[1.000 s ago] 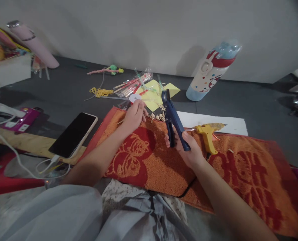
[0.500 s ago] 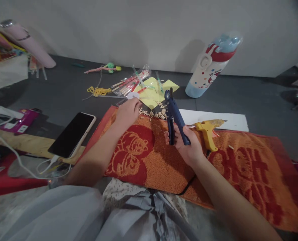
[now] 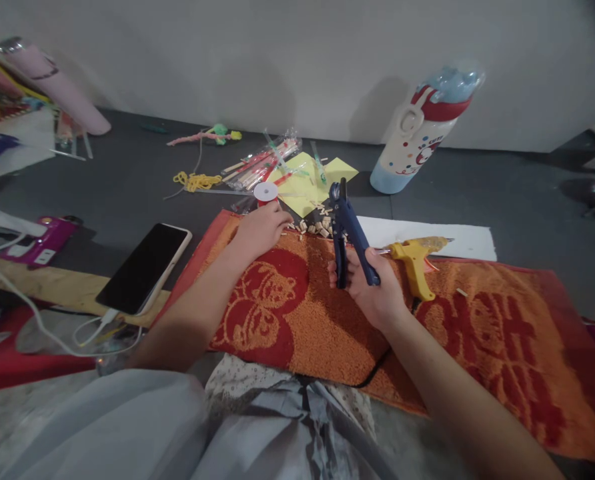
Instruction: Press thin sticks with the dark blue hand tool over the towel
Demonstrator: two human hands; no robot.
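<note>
My right hand (image 3: 380, 290) is closed around the handles of a blue plier-like hand cutter (image 3: 355, 230), held upright over the towel with its jaws pointing away from me. My left hand (image 3: 262, 230) reaches over the towel's far edge, fingers loosely stretched with nothing visible in them. Just beyond it is a red spool with a white end (image 3: 266, 192). Small cut wooden pieces (image 3: 321, 228) lie scattered right of the left fingertips. To the right of the cutter, a yellow glue gun (image 3: 415, 260) rests on the towel and a white sheet (image 3: 467, 241).
An orange-red towel (image 3: 337, 320) covers the front. Farther back are yellow paper (image 3: 302, 200), wrapped sticks (image 3: 262, 163), yellow string (image 3: 197, 182) and a tilted-looking bottle (image 3: 407, 147). A phone (image 3: 145, 267) on a cable lies left; a pink flask (image 3: 60, 87) stands beyond.
My left hand has shifted slightly right and towards me, its fingers loosening and uncovering more of the spool. A blue object with a thin rod has appeared at the far left. The cutter stays put.
</note>
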